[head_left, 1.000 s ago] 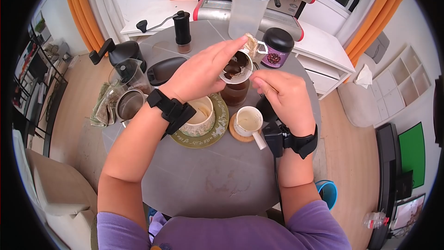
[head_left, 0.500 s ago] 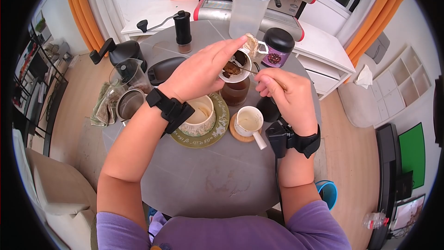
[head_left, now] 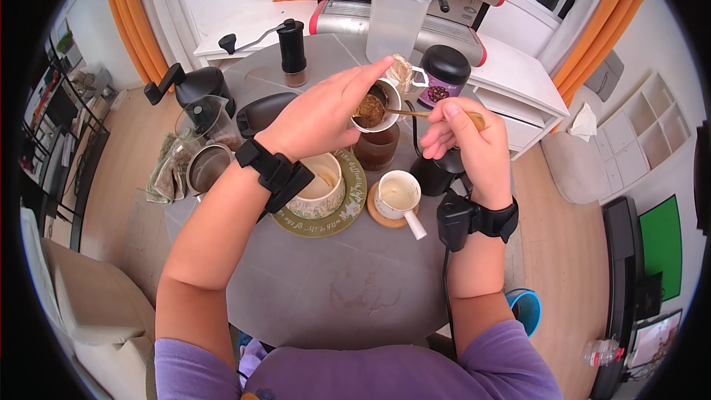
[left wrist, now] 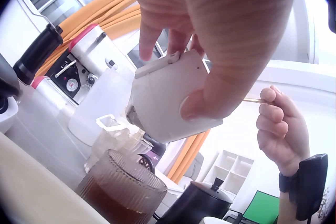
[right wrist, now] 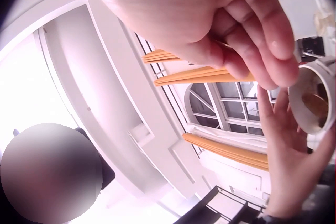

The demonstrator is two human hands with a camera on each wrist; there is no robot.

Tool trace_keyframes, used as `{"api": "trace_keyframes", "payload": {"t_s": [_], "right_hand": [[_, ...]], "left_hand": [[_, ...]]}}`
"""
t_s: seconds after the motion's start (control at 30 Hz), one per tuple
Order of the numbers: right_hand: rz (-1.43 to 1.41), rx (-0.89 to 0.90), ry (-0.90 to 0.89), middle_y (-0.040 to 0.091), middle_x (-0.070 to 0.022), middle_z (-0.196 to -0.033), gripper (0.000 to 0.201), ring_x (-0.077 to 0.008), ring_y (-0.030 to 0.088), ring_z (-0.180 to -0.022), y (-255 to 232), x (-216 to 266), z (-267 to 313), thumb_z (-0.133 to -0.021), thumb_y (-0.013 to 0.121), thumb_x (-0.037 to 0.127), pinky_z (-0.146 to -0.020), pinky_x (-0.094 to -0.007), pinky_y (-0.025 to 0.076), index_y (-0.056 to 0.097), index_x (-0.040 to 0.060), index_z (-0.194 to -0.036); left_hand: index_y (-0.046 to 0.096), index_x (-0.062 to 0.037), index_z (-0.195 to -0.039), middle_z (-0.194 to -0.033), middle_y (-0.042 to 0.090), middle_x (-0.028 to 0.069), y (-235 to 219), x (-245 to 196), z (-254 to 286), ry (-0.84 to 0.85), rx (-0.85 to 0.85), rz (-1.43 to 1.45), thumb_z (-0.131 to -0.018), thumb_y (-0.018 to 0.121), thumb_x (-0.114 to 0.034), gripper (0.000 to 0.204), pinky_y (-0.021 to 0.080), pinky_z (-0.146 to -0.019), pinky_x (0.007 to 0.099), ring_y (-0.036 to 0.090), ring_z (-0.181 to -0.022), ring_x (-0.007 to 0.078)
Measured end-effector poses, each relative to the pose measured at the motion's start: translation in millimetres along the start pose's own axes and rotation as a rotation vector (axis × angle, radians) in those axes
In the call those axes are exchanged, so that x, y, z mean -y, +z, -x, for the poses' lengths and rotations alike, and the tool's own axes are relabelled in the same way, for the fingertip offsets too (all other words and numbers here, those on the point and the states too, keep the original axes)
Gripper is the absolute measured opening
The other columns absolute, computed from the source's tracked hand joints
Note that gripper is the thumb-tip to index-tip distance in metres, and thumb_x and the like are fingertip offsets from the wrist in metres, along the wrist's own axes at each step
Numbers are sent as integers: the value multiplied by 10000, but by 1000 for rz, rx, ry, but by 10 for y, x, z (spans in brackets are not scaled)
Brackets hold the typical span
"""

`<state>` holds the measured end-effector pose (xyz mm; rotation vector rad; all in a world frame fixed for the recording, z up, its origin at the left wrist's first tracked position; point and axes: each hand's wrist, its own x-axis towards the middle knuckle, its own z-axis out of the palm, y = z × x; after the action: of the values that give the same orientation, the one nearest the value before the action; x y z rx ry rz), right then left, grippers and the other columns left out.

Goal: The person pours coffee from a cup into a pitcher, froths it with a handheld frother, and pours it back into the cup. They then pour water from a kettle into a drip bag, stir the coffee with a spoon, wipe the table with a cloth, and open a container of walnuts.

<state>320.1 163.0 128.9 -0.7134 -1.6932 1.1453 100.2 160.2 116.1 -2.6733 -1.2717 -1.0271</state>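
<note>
My left hand point(head_left: 318, 115) grips a white cup point(left wrist: 173, 98), tilted so that its mouth faces right, with the thumb along its side. Below it stands a ribbed glass point(head_left: 376, 152) of brown liquid. My right hand point(head_left: 474, 137) pinches the handle of a gold-coloured spoon point(head_left: 418, 113) between thumb and forefinger; the other fingers are loosely bent. The spoon's bowl reaches inside the cup, among wet brown matter like coffee grounds point(head_left: 369, 110). A crumpled filter bag point(head_left: 402, 72) with white paper tabs is just beyond the cup.
A patterned bowl point(head_left: 324, 201) sits on a green plate point(head_left: 341, 222). Nearby are a white handled pot point(head_left: 398, 191) on a wooden coaster, a black kettle point(head_left: 433, 175) and a lidded jar point(head_left: 446, 67). Farther back stand a plastic pitcher point(head_left: 396, 22) and a hand grinder point(head_left: 292, 48).
My right hand has drawn back to the right and turned, with the spoon's handle now in plain view and brown matter at its bowl. The left hand and cup have hardly moved.
</note>
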Motion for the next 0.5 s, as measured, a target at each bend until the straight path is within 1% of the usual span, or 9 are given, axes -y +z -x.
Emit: {"api": "trace_keyframes", "payload": {"t_s": [0.07,0.27,0.37,0.43,0.5], "right_hand": [[-92,-23,56,605,-106,-636,254,-149,599,-542,-26,-9,-8,-910,450,195,-494,-218,466,560,-22,-838],[-114,-80,124,604,-115,-633,274,-164,593,-508,-53,1,-33,-910,433,212,-467,-226,460,547,-17,-813],[-115,-89,166,605,-115,-633,271,-165,593,-509,-82,-79,-86,-904,431,209,-465,-226,458,546,-15,-803],[-106,-87,179,605,-116,-632,267,-166,594,-510,-83,-84,-94,-900,432,211,-465,-227,458,544,-9,-798],[-97,-85,192,605,-116,-631,264,-167,595,-510,-95,-111,-109,-896,434,214,-465,-229,457,543,-3,-793]], "left_hand": [[196,-112,-1370,-1219,458,137,11,7,-5,-12,12,4,-588,639,34,910,417,-895,355,464,-1097,310],[175,-116,-1375,-1195,482,140,40,42,-41,-15,15,15,-600,634,27,913,422,-885,361,479,-1076,317],[176,-111,-1372,-1173,500,141,37,42,-70,-16,20,12,-600,630,21,906,429,-870,364,488,-1060,326],[182,-101,-1367,-1149,510,167,15,15,-102,-48,58,12,-598,624,15,894,439,-847,372,502,-1029,340],[185,-96,-1363,-1133,513,185,-8,2,-124,-31,72,-4,-596,622,12,890,443,-837,377,508,-1015,348]]}}
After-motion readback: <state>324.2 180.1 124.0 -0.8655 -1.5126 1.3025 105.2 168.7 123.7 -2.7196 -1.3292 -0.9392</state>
